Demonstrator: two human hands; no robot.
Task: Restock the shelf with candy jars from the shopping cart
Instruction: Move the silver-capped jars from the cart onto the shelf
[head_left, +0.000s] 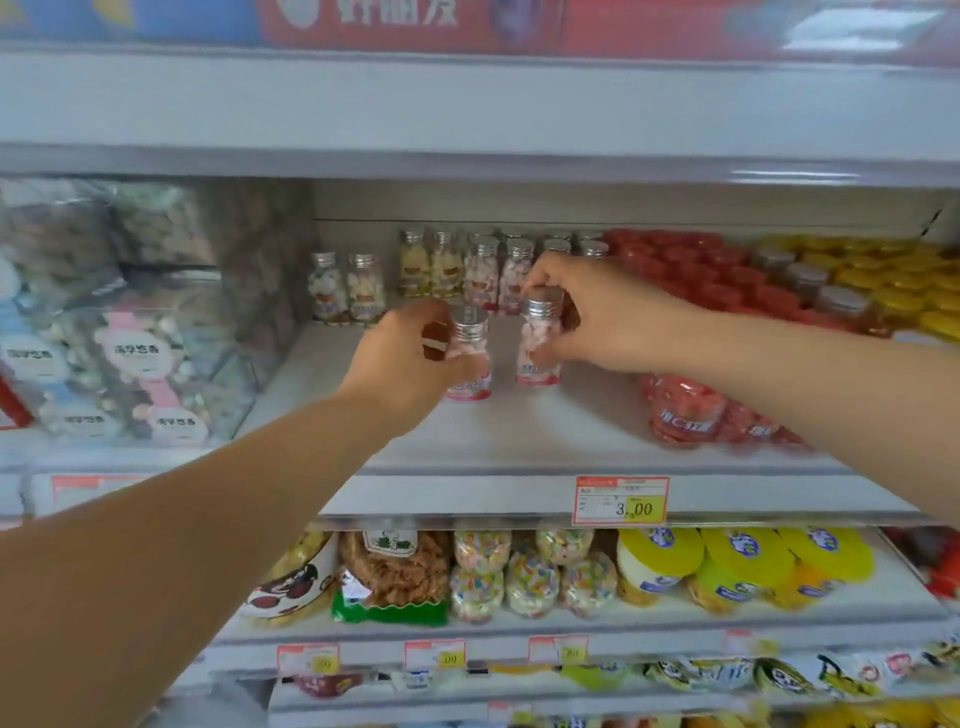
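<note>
While both hands reach in over the middle shelf (519, 436), I log one candy jar in each. Left hand (405, 358) has its fingers wrapped round the side of a silver-capped jar of pink sweets (469, 387). Right hand (592, 312) pinches a matching jar (537, 358) near its cap from above.

Both jars stand upright, long axis vertical, side by side but apart. Bases look to be on or just over the shelf board; blur stops me telling which.

The back row of like jars (483, 270) lies straight beyond the grips, deeper in. The right-hand jar is nearer that row, just in front of its pink-filled members. Red-capped tubs (691, 270) crowd the right flank, under the right forearm.

My read: placing step, jars to slide back toward the row.
</note>
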